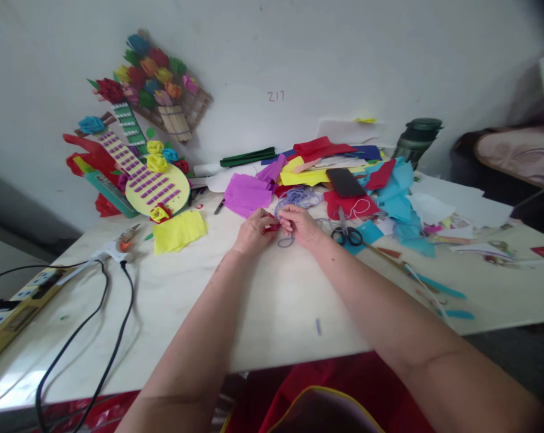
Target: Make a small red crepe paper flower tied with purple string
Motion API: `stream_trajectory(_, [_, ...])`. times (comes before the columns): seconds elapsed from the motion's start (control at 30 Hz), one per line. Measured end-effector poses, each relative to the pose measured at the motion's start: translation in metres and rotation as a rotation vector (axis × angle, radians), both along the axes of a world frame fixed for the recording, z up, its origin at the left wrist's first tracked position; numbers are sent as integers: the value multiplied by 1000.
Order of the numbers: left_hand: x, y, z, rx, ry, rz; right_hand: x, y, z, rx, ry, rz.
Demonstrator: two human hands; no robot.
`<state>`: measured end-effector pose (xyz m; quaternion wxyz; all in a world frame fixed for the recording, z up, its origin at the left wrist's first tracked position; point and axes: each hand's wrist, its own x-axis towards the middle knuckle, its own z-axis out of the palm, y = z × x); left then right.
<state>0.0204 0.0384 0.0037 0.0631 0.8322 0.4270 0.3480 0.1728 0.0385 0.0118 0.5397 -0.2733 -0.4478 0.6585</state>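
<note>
My left hand (252, 231) and my right hand (301, 224) meet over the middle of the pale table (262, 300), fingers pinched together. Between them is a small red piece (272, 228) of paper or crepe, gripped by both. A thin bluish-grey thread (286, 242) loops down from my right fingers and runs back to a loose tangle of the same thread (299, 196) just behind the hands. Magenta paper (246, 193) lies beyond my left hand.
Black-handled scissors (347, 233) lie right of my hands. Coloured paper sheets, a dark phone (345, 181) and a green bottle (416, 139) crowd the back. Yellow paper (180, 231), a glue gun (118, 245), a power strip (17, 307) with black cables sit left. Paper-flower crafts lean against the wall.
</note>
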Motion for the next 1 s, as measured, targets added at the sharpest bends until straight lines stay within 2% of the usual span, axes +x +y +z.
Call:
stream_trajectory(0.1, [-1, 2, -6, -34, -82, -71, 0, 1, -1, 2, 11, -22])
stream_trajectory(0.43, [1, 0, -3, -211, -164, -82, -1, 5, -4, 56, -5, -55])
stream_trajectory(0.7, [3, 2, -7, -290, -378, -114, 8, 6, 3, 149, -303, -118])
stream_trajectory(0.87, [3, 6, -11, -306, -446, -123, 16, 5, 9, 200, -416, -62])
stream_trajectory(1.0, [2, 8, -13, -273, -430, -77, 21, 8, 14, 448, -799, -140])
